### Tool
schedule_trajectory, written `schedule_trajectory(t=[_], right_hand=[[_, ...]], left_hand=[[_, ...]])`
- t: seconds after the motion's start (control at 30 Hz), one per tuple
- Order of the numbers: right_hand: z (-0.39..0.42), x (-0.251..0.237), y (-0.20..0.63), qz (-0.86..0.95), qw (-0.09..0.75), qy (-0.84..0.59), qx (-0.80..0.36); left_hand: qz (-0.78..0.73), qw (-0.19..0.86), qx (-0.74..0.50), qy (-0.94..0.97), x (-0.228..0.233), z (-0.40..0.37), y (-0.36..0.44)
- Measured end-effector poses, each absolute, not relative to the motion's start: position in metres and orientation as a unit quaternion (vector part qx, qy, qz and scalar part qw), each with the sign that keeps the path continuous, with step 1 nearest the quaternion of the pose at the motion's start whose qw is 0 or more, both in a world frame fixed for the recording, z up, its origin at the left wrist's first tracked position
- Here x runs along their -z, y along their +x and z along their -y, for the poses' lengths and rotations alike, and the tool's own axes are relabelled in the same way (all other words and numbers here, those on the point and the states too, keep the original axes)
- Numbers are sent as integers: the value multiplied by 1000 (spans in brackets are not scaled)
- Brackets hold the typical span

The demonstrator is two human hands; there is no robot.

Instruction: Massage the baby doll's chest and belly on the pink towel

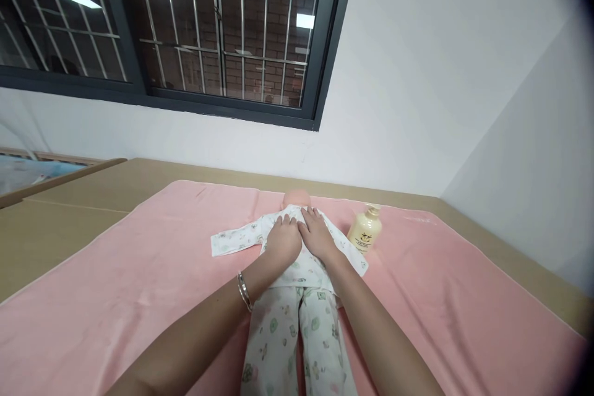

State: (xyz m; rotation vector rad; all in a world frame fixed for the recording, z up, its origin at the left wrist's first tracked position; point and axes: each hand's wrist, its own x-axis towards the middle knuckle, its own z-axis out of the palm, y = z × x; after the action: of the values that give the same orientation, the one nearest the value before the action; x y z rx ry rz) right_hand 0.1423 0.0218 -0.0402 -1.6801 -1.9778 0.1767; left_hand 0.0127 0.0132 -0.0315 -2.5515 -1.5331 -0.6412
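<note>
my right hand (318, 234) lies flat-fingered, my left hand (283, 241) bent, grip unclear, on the white printed fabric top (299, 273) of a pink-headed doll (297, 199) on pink cloth (153, 247); dragging the sleeve (356, 258) outward could topple the pale-yellow rounded bottle (365, 232).

1. Bracelet (244, 292), lower centre: silver-coloured, shiny, narrow, curved around the left wrist.
2. Left forearm (199, 334) and right forearm (378, 329): bare down to the frame's bottom edge.
</note>
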Motion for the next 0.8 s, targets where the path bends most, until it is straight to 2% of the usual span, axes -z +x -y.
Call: schedule_trajectory(t=[0.4, 0.5, 0.8], right_hand=[[14, 27, 96, 713, 203, -669, 56], [14, 27, 95, 728, 200, -653, 59], [-27, 41, 150, 746, 290, -597, -49]], left_hand=[[524, -82, 296, -794, 36, -47, -12], [524, -70, 297, -795, 37, -50, -14], [540, 32, 276, -794, 34, -7, 16]])
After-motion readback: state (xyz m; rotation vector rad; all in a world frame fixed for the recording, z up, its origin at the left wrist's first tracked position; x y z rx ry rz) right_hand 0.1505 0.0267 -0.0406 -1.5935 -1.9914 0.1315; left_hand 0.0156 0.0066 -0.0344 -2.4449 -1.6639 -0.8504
